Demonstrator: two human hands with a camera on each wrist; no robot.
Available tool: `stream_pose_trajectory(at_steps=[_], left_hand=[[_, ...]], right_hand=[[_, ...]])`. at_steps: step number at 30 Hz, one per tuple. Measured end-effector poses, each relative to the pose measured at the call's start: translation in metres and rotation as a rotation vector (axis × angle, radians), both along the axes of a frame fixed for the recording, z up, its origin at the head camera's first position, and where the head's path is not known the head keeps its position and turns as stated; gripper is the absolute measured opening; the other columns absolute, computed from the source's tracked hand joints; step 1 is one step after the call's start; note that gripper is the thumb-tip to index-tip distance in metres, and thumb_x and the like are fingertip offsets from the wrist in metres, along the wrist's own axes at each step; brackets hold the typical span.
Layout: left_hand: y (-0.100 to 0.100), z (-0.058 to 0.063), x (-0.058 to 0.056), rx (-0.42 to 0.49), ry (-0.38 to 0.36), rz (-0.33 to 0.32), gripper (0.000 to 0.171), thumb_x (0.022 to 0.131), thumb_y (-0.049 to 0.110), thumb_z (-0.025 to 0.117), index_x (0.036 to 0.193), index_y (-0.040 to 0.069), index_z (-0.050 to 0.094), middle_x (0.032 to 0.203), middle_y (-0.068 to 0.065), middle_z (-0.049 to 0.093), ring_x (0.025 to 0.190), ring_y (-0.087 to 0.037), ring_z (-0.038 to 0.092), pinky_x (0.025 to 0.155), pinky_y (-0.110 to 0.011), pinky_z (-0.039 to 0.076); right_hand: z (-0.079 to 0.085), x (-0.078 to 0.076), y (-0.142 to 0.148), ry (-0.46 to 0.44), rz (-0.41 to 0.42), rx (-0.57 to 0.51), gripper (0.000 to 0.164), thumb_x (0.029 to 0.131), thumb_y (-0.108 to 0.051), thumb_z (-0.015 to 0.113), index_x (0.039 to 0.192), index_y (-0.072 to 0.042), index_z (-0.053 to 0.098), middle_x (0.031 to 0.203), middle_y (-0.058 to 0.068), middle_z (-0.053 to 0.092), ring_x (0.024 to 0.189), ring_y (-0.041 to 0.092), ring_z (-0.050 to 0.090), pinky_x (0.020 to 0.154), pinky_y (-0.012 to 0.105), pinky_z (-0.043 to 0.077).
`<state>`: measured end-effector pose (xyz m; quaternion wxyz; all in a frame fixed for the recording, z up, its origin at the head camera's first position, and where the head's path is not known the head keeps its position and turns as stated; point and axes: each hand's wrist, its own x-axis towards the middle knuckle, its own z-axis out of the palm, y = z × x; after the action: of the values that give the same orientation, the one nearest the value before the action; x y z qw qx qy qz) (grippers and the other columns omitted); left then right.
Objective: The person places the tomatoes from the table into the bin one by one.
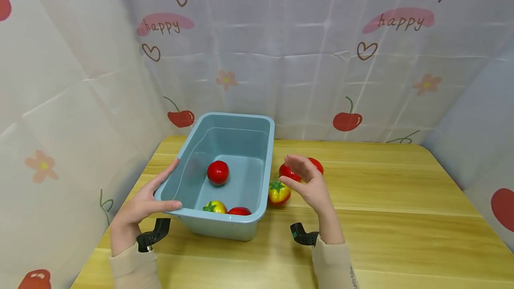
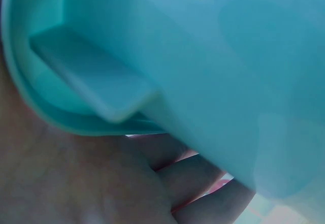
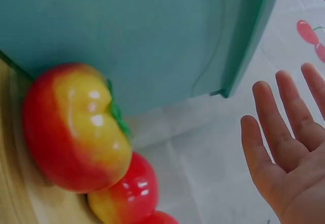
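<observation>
My left hand grips the near left corner of a light blue plastic bin. Its thumb lies over the front rim, and in the left wrist view the fingers rest against the outer wall under the lip. Inside the bin are a glossy red ball-shaped fruit, a yellow tomato with a green calyx and another red fruit partly behind the front rim. To the right, my right hand is raised with fingers spread, holding nothing. Beside it a yellow-red tomato sits against the bin's outer wall.
Behind the right hand, two red fruits lie on the wooden table, partly covered by the fingers. A printed curtain hangs along the back and sides of the table.
</observation>
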<state>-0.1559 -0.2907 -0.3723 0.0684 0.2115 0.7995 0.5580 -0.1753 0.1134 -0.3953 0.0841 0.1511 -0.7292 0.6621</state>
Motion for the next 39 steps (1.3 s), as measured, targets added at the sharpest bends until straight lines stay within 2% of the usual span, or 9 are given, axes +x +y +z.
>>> stream_pose_trajectory(at_steps=[5,11,14,19,26,33,39], left_hand=[[0.000,0.000,0.000,0.008,-0.007,-0.006,0.091,0.079,0.002,0.069,0.152,0.020,0.017,0.145,-0.024,0.018,0.116,-0.049,0.033,0.078,-0.034,0.050],[0.001,0.002,0.001,0.005,-0.014,-0.001,0.092,0.079,0.003,0.069,0.152,0.021,0.017,0.145,-0.025,0.017,0.116,-0.050,0.034,0.078,-0.035,0.050],[0.001,0.002,0.001,0.001,-0.011,0.002,0.092,0.079,0.004,0.070,0.152,0.021,0.017,0.145,-0.025,0.018,0.116,-0.049,0.034,0.078,-0.035,0.050],[0.001,0.002,0.001,-0.002,-0.008,0.005,0.091,0.078,0.003,0.070,0.151,0.021,0.018,0.145,-0.025,0.019,0.116,-0.049,0.034,0.078,-0.035,0.050],[0.000,0.002,0.001,-0.002,-0.002,0.000,0.091,0.079,0.003,0.069,0.152,0.020,0.017,0.145,-0.025,0.018,0.116,-0.049,0.034,0.078,-0.034,0.050],[0.001,0.001,0.001,0.007,-0.004,-0.006,0.091,0.079,0.002,0.069,0.152,0.020,0.017,0.146,-0.025,0.017,0.116,-0.050,0.034,0.078,-0.034,0.050],[0.001,0.001,0.001,0.008,-0.010,-0.001,0.091,0.079,0.003,0.069,0.152,0.021,0.017,0.145,-0.025,0.018,0.116,-0.050,0.034,0.078,-0.035,0.051]], right_hand=[[-0.006,-0.004,-0.001,-0.041,0.027,0.039,0.053,0.081,-0.002,0.071,0.130,-0.003,0.051,0.127,0.012,0.054,0.119,0.035,0.048,0.099,0.039,0.039],[0.001,0.003,-0.005,-0.064,0.047,0.049,0.053,0.081,-0.002,0.071,0.129,0.004,0.048,0.127,0.022,0.052,0.118,0.042,0.046,0.100,0.052,0.034],[-0.001,0.003,-0.006,-0.074,0.056,0.040,0.053,0.081,-0.003,0.071,0.128,0.005,0.048,0.128,0.027,0.050,0.120,0.043,0.044,0.101,0.057,0.030],[-0.009,0.000,-0.005,-0.104,0.070,0.040,0.054,0.081,-0.005,0.072,0.128,0.006,0.048,0.130,0.028,0.048,0.122,0.045,0.041,0.102,0.057,0.028],[-0.016,-0.002,-0.006,-0.166,0.070,0.097,0.053,0.081,-0.010,0.073,0.129,-0.002,0.051,0.133,0.022,0.048,0.126,0.040,0.040,0.103,0.055,0.029],[-0.022,-0.004,-0.008,-0.193,0.067,0.131,0.053,0.081,-0.011,0.073,0.129,-0.002,0.051,0.132,0.018,0.050,0.125,0.038,0.041,0.103,0.052,0.031],[-0.051,-0.018,-0.007,-0.192,0.061,0.149,0.054,0.079,-0.015,0.075,0.128,-0.007,0.053,0.131,0.016,0.052,0.124,0.036,0.043,0.102,0.049,0.033]])
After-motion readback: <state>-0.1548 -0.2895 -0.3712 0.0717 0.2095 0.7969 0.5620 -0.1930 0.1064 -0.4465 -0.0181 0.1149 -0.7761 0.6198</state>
